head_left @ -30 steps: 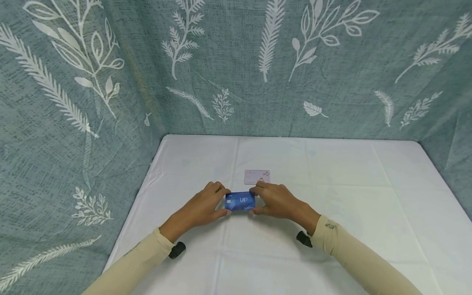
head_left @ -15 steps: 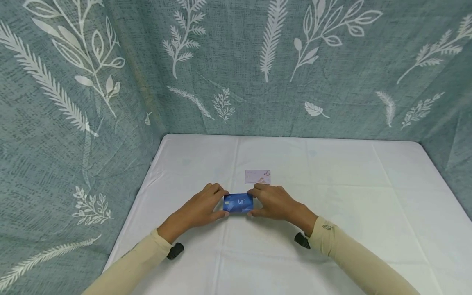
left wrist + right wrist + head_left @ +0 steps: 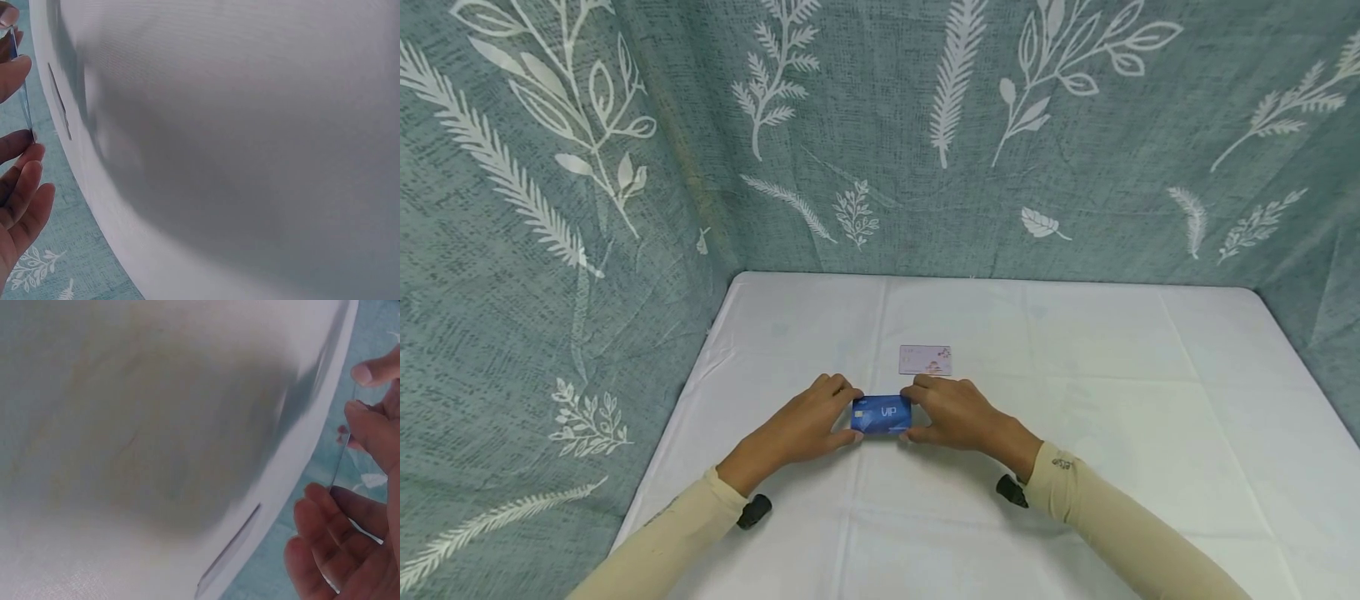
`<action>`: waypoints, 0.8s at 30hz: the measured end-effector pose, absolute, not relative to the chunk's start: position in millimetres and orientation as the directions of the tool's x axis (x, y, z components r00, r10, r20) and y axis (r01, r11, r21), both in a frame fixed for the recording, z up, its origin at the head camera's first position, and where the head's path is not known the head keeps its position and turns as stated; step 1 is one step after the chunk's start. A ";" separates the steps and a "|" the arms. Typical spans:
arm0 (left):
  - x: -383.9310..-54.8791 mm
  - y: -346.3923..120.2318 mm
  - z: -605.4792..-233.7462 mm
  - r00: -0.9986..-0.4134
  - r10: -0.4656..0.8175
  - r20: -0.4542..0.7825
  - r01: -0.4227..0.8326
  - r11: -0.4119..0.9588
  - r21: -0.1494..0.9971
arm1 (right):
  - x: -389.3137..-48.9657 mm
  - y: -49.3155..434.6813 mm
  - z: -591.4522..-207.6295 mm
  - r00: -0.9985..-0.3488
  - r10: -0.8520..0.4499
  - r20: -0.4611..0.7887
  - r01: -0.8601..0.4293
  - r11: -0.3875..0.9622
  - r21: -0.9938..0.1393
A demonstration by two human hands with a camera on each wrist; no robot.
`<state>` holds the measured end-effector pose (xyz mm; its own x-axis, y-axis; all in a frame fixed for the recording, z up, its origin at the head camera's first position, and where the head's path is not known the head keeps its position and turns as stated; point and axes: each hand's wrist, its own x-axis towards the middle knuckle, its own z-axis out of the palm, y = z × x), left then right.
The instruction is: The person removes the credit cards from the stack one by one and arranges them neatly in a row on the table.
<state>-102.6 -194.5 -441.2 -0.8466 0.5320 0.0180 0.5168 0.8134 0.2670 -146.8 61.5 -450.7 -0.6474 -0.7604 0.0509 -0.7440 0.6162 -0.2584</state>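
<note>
A blue card printed "VIP" [image 3: 882,414] is held level between both hands, its face toward the head camera. My left hand [image 3: 811,423] pinches the card's left end with thumb below and fingers above. At the right end, my right hand [image 3: 958,414] pinches it the same way. Both wrist views show the blue card edge-on as a thin line, lifted off the white table. Just beyond the right fingers, a pale pink card [image 3: 924,359] with a small printed figure lies flat on the table.
A white cloth [image 3: 1075,375] with fold creases covers the table. Teal curtains [image 3: 895,108] with white leaf prints hang behind it and on the left. Black wrist-worn pieces [image 3: 754,511] show under both cream sleeves [image 3: 1120,517].
Both hands and the blue card have shifted slightly left and nearer the person. The grip looks the same, and the pink card stays in place.
</note>
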 end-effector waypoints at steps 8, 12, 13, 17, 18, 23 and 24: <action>-101.9 -197.6 -442.4 -0.846 0.533 0.020 0.519 0.815 0.259 | -145.1 56.7 -451.8 -0.653 -0.756 0.046 -0.740 0.625 -0.249; -102.1 -199.7 -443.9 -0.844 0.536 0.028 0.524 0.813 0.255 | -145.0 54.3 -452.6 -0.656 -0.754 0.035 -0.735 0.628 -0.256; -102.2 -200.3 -444.4 -0.844 0.536 0.027 0.525 0.813 0.253 | -145.0 53.8 -453.0 -0.656 -0.754 0.033 -0.735 0.628 -0.256; -103.0 -202.8 -446.3 -0.846 0.534 0.019 0.521 0.816 0.251 | -145.1 51.7 -454.0 -0.653 -0.756 0.033 -0.736 0.624 -0.264; -103.2 -203.5 -446.6 -0.846 0.533 0.017 0.519 0.817 0.251 | -145.3 51.1 -454.3 -0.653 -0.757 0.033 -0.736 0.623 -0.266; -103.5 -206.1 -446.6 -0.849 0.528 0.006 0.511 0.819 0.261 | -145.8 47.5 -455.3 -0.652 -0.758 0.040 -0.735 0.618 -0.279; -103.5 -206.4 -446.7 -0.848 0.529 0.007 0.512 0.818 0.262 | -145.9 46.9 -455.6 -0.653 -0.757 0.037 -0.734 0.620 -0.278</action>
<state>-103.5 -206.4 -446.7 -0.8484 0.5293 0.0073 0.5125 0.8179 0.2616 -145.9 46.9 -455.6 -0.6527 -0.7567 0.0374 -0.7342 0.6195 -0.2777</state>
